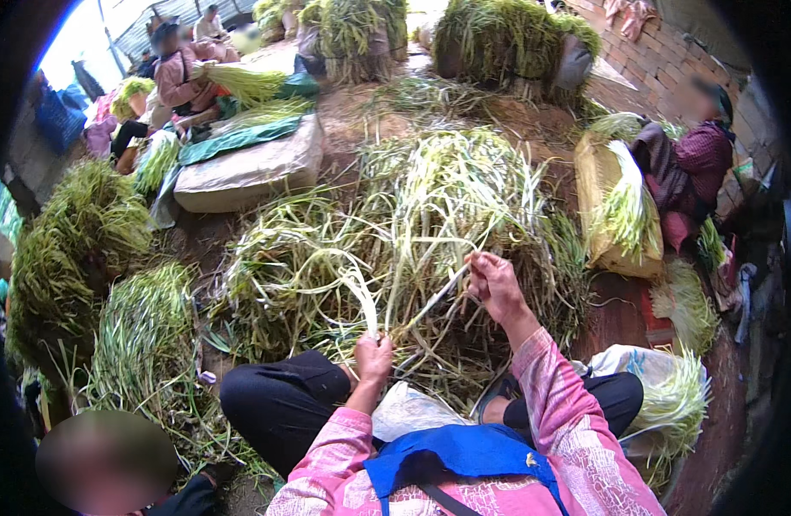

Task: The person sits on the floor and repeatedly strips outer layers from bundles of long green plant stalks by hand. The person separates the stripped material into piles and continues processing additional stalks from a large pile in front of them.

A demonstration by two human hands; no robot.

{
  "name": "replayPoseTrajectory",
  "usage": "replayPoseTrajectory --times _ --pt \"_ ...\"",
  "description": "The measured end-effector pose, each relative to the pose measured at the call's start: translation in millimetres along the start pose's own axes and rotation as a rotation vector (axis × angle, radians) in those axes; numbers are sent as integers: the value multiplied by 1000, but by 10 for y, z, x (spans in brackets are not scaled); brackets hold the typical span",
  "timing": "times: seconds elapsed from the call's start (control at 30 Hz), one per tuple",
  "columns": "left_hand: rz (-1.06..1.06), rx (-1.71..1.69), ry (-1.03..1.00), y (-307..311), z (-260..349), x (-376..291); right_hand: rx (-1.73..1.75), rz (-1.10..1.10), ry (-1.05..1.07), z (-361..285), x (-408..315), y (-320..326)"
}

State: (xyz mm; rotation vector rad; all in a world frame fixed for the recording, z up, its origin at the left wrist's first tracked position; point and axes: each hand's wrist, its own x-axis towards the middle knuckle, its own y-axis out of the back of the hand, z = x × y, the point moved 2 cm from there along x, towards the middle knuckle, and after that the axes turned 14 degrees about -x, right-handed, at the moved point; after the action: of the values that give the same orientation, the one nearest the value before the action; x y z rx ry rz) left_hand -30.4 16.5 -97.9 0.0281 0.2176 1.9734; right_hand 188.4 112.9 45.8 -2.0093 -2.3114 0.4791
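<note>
My left hand (373, 361) is closed around a small bunch of pale leafy stalks (363, 297), which look like garlic chives. Their long leaves arch up and to the left. Higher and to the right, my right hand (498, 284) pinches a thin pale strand (439, 298) between thumb and fingertips. Just beyond both hands lies a large tangled heap of the same stalks (466, 174), pale green on top and brownish lower down. A whitish sack (411, 413) lies between my bent legs, partly hidden by my blue apron (460, 451).
Cut stalks (673, 393) rest on a white sack by my right knee. More heaps stand left (140, 322) and at the back (511, 39). People sit at a pale padded block (247, 168) and a yellow sack (602, 213). Another person (182, 500) is close at lower left.
</note>
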Motion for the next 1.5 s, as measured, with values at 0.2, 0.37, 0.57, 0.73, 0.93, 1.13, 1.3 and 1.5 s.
replayPoseTrajectory --times 0.2,0.37,0.57,0.73,0.93,1.13,1.3,1.5 --pt "86 -293 58 92 454 49 -164 74 58 -226 -8 132" --pt "-39 -563 -57 -129 1101 -208 -311 90 -1 -56 -101 -79" --pt "-183 -182 -106 -179 1176 -314 -413 6 -8 96 -201 -496" --pt "-186 -431 -31 -156 1051 -259 -278 -151 -9 101 -212 -598" --pt "-338 -812 346 -111 1079 -359 -384 -615 -115 219 -293 -477" --pt "-371 -725 523 -134 1110 -378 -449 -509 -57 466 -375 -347" --pt "-93 -514 179 104 1022 -170 -972 -344 107 398 -419 -320" --pt "-171 -489 219 -9 1091 -172 -1165 -421 388 529 -602 -488"
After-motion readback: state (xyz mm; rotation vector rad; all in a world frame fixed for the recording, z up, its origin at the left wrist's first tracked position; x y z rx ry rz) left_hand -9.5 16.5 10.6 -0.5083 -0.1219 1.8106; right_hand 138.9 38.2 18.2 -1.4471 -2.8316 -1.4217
